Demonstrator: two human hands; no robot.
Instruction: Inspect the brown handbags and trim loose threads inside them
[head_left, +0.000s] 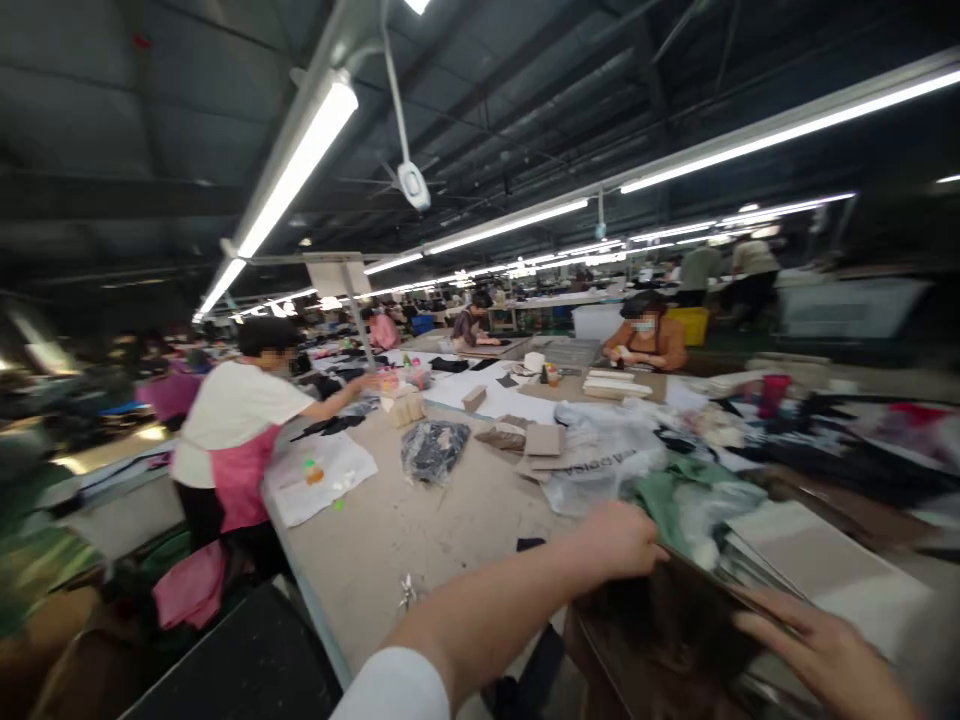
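Dark brown, slightly glossy, flexible piece (660,625) at the near right of the broad, beige-topped counter (360,535), between left hand (619,540) and right hand (832,650). Grip of the left hand: curled closed on the upper edge of the piece. Grip of the right hand: stretched out along the same edge, blurred, with firmness of hold impossible to tell. For good handling: support both ends evenly, keep the edge straight without straining the material, and avoid snagging the crumpled green cloth (660,492) or the flat white-and-beige panels (832,570) beyond. Small silver metal snips (407,592) well apart, best left undisturbed
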